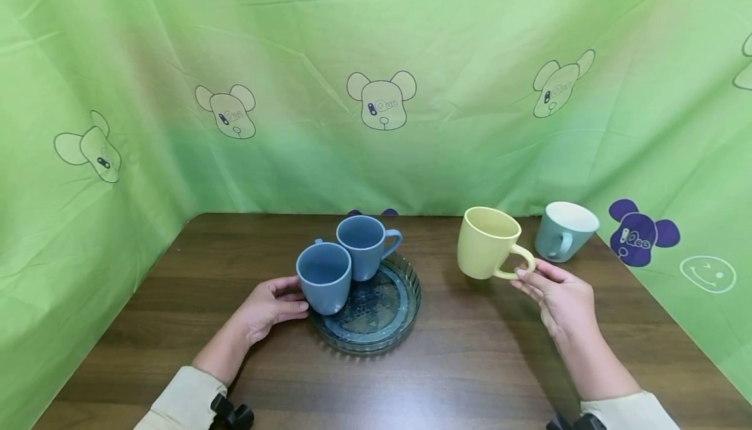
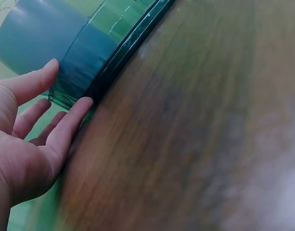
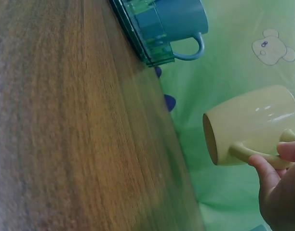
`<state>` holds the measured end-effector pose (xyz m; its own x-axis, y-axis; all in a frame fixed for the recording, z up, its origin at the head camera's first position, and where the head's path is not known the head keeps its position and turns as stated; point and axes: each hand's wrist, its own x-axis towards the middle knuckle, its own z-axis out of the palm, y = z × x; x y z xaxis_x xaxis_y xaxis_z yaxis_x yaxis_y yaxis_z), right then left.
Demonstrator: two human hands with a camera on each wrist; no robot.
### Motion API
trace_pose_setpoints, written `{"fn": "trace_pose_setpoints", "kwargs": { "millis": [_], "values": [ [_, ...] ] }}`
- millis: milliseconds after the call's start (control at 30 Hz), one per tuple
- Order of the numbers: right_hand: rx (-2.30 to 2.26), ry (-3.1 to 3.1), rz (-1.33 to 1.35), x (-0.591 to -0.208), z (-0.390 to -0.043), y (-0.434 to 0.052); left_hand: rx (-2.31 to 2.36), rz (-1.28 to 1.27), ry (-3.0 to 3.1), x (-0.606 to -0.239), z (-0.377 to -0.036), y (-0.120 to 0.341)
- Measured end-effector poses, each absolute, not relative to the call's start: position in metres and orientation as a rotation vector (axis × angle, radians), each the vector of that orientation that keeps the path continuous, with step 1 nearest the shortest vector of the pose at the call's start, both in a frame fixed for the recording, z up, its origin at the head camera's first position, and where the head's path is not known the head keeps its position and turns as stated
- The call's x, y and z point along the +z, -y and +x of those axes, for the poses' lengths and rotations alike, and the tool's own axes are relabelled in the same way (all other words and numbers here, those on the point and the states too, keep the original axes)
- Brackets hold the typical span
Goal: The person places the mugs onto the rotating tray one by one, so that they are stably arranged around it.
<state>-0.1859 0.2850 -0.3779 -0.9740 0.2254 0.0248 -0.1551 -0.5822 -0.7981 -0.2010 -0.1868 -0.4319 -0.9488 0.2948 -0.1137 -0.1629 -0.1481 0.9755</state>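
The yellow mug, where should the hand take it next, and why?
Probably left, toward the open front part of the glass tray. The right hand pinches the yellow mug by its handle, lifted off the table. Two blue mugs stand on the tray, and the left hand rests at its rim, seemingly steadying it.

Pale yellow ceramic mug (image 1: 487, 242) w/ loop handle: held off the counter (image 1: 470, 365) by its handle, pinched in right hand (image 1: 561, 296), tilted slightly, mouth up, inside empty, right of the round dark-green ribbed glass tray (image 1: 405, 309). Tray sits flat at counter centre; left hand (image 1: 267, 303) fingers rest against its left rim. Two matte blue ceramic mugs (image 1: 324, 276) (image 1: 364, 237) stand upright on the tray's left-back part, touching each other.
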Motion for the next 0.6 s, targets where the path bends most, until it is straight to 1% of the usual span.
{"fn": "trace_pose_setpoints", "kwargs": {
  "millis": [600],
  "values": [
    [2.623, 1.317, -0.079, -0.3782, -0.1801, -0.2834, 2.249, 0.121, -1.759, -0.4354, -0.1947, 0.1847]
  ]
}}
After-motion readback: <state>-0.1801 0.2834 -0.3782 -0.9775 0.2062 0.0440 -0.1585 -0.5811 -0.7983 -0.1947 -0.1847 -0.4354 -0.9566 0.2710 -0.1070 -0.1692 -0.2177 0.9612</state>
